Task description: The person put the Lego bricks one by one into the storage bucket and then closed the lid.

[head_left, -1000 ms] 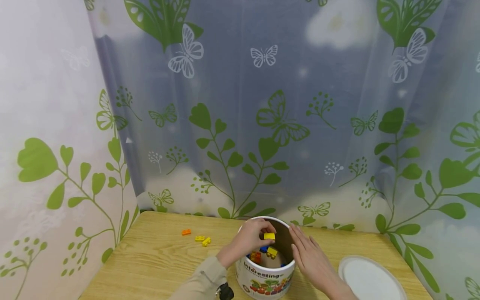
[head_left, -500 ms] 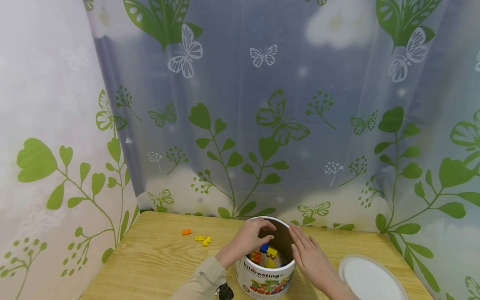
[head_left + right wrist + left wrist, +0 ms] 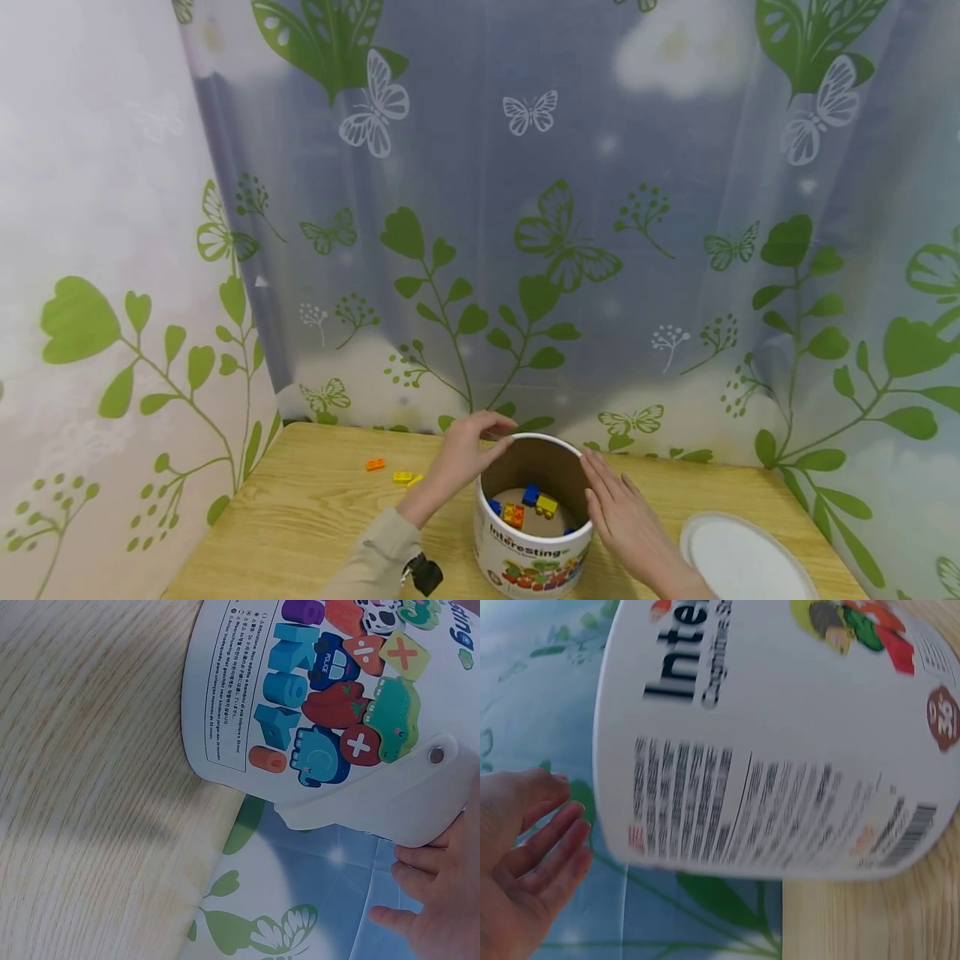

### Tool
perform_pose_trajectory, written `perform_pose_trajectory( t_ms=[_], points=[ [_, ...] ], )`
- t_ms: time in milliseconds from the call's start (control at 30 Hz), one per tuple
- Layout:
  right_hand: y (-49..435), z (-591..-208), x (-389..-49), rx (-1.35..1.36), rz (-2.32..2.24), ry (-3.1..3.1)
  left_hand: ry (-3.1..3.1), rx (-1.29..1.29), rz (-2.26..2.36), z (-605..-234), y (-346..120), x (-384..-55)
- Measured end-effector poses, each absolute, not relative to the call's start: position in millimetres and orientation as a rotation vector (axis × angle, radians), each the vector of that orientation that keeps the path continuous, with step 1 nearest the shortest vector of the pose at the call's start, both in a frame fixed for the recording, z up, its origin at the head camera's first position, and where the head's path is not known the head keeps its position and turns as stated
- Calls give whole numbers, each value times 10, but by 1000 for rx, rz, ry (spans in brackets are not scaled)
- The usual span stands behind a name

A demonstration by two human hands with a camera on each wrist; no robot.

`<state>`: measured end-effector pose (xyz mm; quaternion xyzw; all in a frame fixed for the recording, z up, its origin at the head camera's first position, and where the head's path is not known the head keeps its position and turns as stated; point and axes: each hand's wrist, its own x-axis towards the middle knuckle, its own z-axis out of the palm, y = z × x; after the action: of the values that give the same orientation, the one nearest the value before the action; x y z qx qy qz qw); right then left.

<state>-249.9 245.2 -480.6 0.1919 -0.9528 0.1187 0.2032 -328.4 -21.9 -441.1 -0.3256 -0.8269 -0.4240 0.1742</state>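
A white round bucket with printed lettering stands near the front of the table. Inside it lie a blue block, a yellow block and an orange-and-yellow block. My left hand is over the bucket's left rim, thumb and fingers apart, with nothing between them. In the left wrist view, that hand appears beside the bucket's printed wall. My right hand rests with straight fingers against the right rim. The right wrist view shows its fingers at the bucket's edge.
Left of the bucket, an orange block and a yellow block lie on the wooden table, another yellow one partly behind my left arm. A white round lid lies to the right. A patterned curtain hangs behind.
My left hand has let a yellow block drop into the bucket, then moved left out of its opening to the rim. The right hand has stayed in place.
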Motion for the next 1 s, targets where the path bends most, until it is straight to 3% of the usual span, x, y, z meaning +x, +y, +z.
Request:
perform_pose_trajectory(
  t_ms=[333, 1000],
  points=[
    [2451, -4796, -2485, 530, 350, -2675, -2340, -733, -1190, -4516, -653, -3377],
    [2455, -4818, -2494, 530, 346, -2659, -2524, -338, -1071, -5077, -1647, -3709]
  ],
)
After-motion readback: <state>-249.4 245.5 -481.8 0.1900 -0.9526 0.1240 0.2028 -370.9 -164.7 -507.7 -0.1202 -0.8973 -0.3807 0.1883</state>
